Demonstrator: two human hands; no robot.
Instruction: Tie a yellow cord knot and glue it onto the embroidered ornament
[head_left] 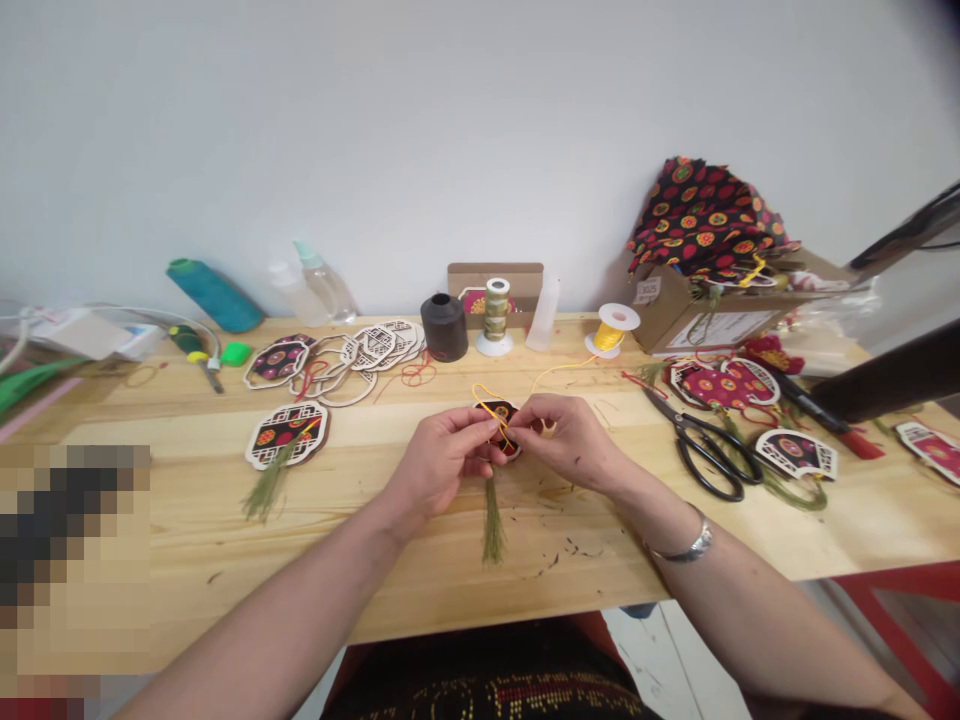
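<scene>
Near the middle of the wooden table, my left hand (450, 450) and my right hand (566, 438) meet over a small dark patterned ornament (513, 412). Both are closed, fingertips pinched on a yellow cord (480, 389) that loops above the ornament. A green tassel (492, 525) hangs below it towards me. The fingers cover much of the ornament. From the white spool of yellow cord (609, 334), a loose strand trails across the table towards the hands.
Black-handled scissors (709, 455) lie to the right, beside finished-looking ornaments (724, 384). Another tasselled ornament (287, 436) lies left. Behind stand a black thread cone (444, 328), a green thread spool (496, 315) and a cardboard box (660, 310) with patterned cloth.
</scene>
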